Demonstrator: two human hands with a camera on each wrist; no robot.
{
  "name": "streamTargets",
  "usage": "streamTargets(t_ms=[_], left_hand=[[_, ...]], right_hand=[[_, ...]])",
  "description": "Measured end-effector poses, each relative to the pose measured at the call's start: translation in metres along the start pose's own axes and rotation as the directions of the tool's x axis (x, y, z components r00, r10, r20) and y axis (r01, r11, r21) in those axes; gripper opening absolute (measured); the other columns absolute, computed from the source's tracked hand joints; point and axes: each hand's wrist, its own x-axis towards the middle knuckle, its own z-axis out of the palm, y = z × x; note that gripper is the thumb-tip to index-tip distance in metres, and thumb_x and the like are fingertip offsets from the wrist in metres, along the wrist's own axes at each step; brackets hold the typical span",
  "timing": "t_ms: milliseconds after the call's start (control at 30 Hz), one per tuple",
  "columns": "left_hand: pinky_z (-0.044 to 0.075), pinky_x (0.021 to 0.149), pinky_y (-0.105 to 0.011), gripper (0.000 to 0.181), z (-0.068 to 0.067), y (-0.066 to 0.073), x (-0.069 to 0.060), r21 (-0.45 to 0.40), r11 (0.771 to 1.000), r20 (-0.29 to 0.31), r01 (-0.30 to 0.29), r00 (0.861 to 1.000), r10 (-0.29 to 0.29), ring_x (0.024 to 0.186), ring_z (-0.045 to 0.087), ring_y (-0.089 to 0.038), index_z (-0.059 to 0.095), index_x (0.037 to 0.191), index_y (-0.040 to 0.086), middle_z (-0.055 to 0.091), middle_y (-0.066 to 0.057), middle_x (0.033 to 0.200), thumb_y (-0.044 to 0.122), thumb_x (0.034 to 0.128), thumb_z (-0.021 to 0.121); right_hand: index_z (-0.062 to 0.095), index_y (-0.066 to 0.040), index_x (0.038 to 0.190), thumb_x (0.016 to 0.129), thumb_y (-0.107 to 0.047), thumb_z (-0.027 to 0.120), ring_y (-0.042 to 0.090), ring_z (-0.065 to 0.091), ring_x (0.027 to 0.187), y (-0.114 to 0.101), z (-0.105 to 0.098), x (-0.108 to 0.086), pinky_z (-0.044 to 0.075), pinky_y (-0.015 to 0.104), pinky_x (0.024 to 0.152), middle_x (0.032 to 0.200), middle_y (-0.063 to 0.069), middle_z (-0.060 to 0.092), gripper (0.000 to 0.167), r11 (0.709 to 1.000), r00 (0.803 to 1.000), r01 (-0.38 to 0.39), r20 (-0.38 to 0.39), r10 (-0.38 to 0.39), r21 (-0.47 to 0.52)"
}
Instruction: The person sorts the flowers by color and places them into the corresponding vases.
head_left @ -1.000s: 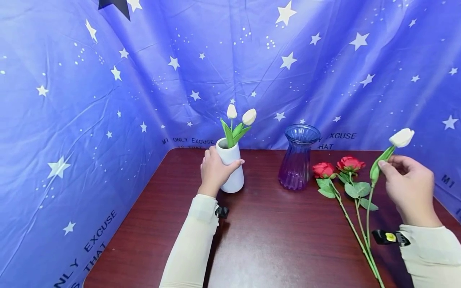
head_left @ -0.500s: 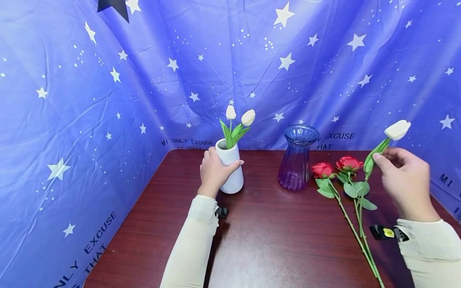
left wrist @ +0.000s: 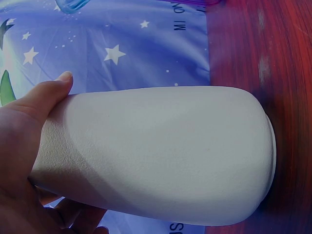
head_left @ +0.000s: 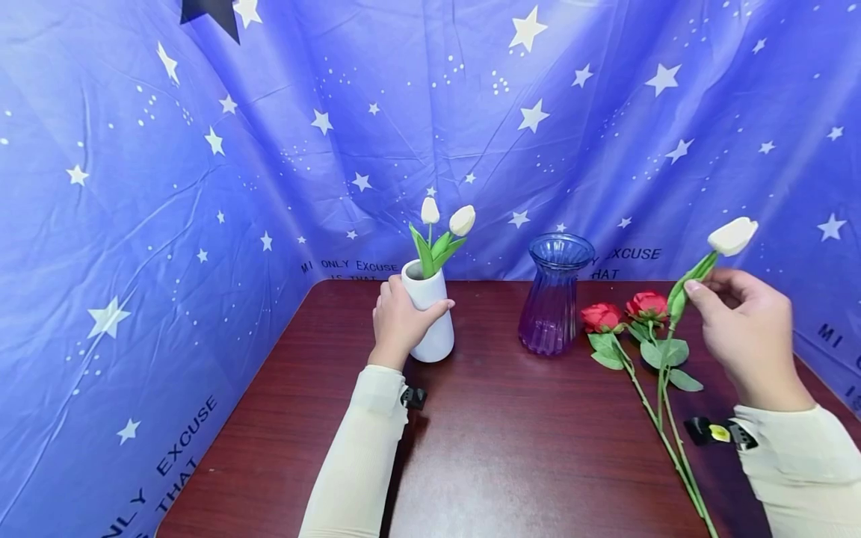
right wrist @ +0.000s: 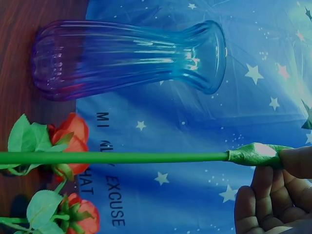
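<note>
At the counter [head_left: 498, 448]: white vase [head_left: 437, 336], gripped by left hand [head_left: 402, 317] — presumably for steadiness; white tulip [head_left: 678, 302], pinched at the leaves [right wrist: 251, 154] by right hand [head_left: 750, 332] — likely leaving stem [right wrist: 122, 157] free.

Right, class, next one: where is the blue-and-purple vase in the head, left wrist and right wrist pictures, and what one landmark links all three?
Head: right of centre, upright beyond the white vase, the blue-and-purple vase shows whole.
Left wrist: cut off by the top edge; only slivers show, blue rim left of the purple part.
Right wrist: upper left, turned sideways, rim pointing right.
Shared landmark: the star-printed cloth.
</note>
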Motion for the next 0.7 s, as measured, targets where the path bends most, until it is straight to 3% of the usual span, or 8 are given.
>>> streamTargets(t_ms=[267,533,700], left_hand=[[0.051,0.089,-0.051,0.101,0.000,0.001,0.001,0.004,1.000,0.001,-0.001,1.000,0.001,0.103,0.061,-0.032,0.048,0.135,0.008,0.056,-0.009,0.111,0.077,0.0682,0.078],[0.051,0.088,-0.052,0.099,0.001,-0.001,0.001,0.000,1.000,-0.011,-0.002,1.000,0.002,0.102,0.061,-0.032,0.048,0.135,0.007,0.057,-0.010,0.111,0.073,0.0683,0.082],[0.052,0.087,-0.052,0.099,0.001,0.000,0.001,0.003,1.000,-0.017,-0.005,1.000,0.005,0.101,0.062,-0.031,0.049,0.133,0.007,0.057,-0.009,0.110,0.074,0.0675,0.081]], right_hand=[[0.071,-0.026,0.097,0.096,-0.019,0.072,-0.011,0.056,0.066,-0.011,0.006,-0.001,0.041,0.009,0.058,0.075,-0.033,0.063,0.008,0.999,1.000,0.025,-0.006,-0.025,0.026],[0.071,-0.011,0.102,0.095,-0.019,0.073,-0.010,0.063,0.069,-0.021,0.011,-0.004,0.048,0.007,0.061,0.077,-0.027,0.068,0.011,0.994,0.995,0.082,0.050,-0.086,0.068],[0.070,-0.008,0.102,0.095,-0.019,0.074,-0.010,0.065,0.068,-0.026,0.012,-0.005,0.049,0.008,0.060,0.077,-0.025,0.069,0.013,0.992,0.992,0.100,0.066,-0.105,0.081]])
